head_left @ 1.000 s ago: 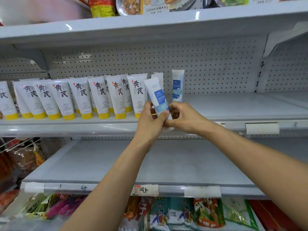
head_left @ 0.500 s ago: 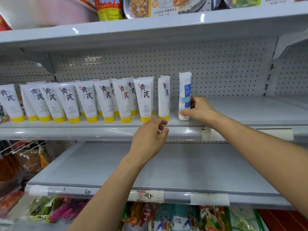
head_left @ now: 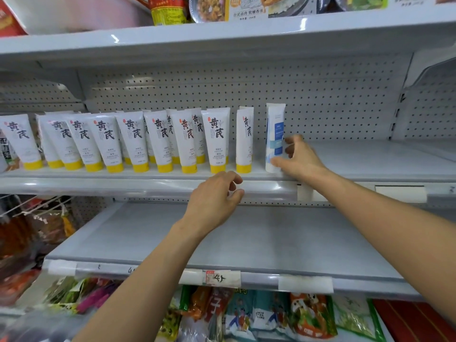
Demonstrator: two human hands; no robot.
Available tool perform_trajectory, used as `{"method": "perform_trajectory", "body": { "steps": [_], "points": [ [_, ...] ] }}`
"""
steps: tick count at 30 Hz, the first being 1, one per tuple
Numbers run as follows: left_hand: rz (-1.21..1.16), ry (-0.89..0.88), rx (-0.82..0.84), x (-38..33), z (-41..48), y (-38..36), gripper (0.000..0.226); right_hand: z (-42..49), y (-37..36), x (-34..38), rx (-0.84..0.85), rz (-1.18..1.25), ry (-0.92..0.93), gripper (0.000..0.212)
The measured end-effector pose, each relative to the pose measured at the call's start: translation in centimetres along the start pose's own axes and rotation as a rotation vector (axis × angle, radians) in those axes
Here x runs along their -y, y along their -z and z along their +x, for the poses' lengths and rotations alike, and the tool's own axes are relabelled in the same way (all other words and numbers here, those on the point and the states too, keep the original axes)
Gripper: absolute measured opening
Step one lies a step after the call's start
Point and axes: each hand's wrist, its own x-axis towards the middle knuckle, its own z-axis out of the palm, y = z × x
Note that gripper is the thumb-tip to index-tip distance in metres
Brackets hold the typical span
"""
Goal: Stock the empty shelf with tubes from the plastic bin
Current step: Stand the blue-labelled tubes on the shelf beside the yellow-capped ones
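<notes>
A white tube with blue print (head_left: 275, 134) stands upright on the middle shelf (head_left: 370, 166), just right of a row of several white tubes with yellow caps (head_left: 158, 141). My right hand (head_left: 299, 159) holds the blue-printed tube low down, thumb across its base and fingertips against its right side. My left hand (head_left: 214, 201) hovers in front of the shelf's front edge, below the yellow-capped row, with its fingers loosely curled and holding nothing. The plastic bin is out of view.
The middle shelf is bare to the right of the blue-printed tube. The shelf below (head_left: 246, 243) holds nothing. Snack bags (head_left: 271, 317) fill the bottom level, and food packs (head_left: 209, 8) stand on the top shelf. A wire rack of packets (head_left: 37, 218) is at the left.
One second ago both hands held the blue-printed tube in front of the shelf. My right hand has since stood it on the shelf, and my left hand has let go and dropped lower.
</notes>
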Motion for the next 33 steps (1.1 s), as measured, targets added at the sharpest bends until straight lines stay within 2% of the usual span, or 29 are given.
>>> {"method": "perform_trajectory", "body": {
  "steps": [3,5,10,15,20,23,29,33],
  "points": [
    [-0.034,0.018,-0.016,0.0,-2.0,0.7,0.023,-3.3,0.5,-0.2,-0.173,-0.050,0.144,0.045],
    [-0.105,0.054,-0.022,0.1,-3.7,1.1,0.022,-5.9,0.0,-0.4,-0.177,-0.057,0.265,0.034],
    [-0.162,0.154,0.011,1.5,-8.7,1.4,0.023,-11.6,-3.7,-0.2,0.014,-0.169,0.524,0.024],
    [-0.144,0.274,0.083,6.9,-14.6,1.7,0.023,-15.4,-10.5,1.1,0.269,-0.241,0.589,0.024],
    [-0.098,0.472,0.189,16.9,-21.0,2.1,0.023,-17.4,-21.6,4.0,0.587,-0.328,0.626,0.023],
    [-0.120,0.654,0.239,24.7,-25.0,3.1,0.019,-17.9,-30.3,6.0,0.749,-0.318,0.629,0.027],
    [-0.117,1.065,0.259,42.5,-32.9,5.5,0.019,-20.2,-49.6,9.6,1.060,-0.275,0.522,0.018],
    [-0.177,1.237,0.319,52.3,-36.2,4.2,0.025,-21.7,-60.9,9.3,1.243,-0.283,0.427,0.020]
  ]
}}
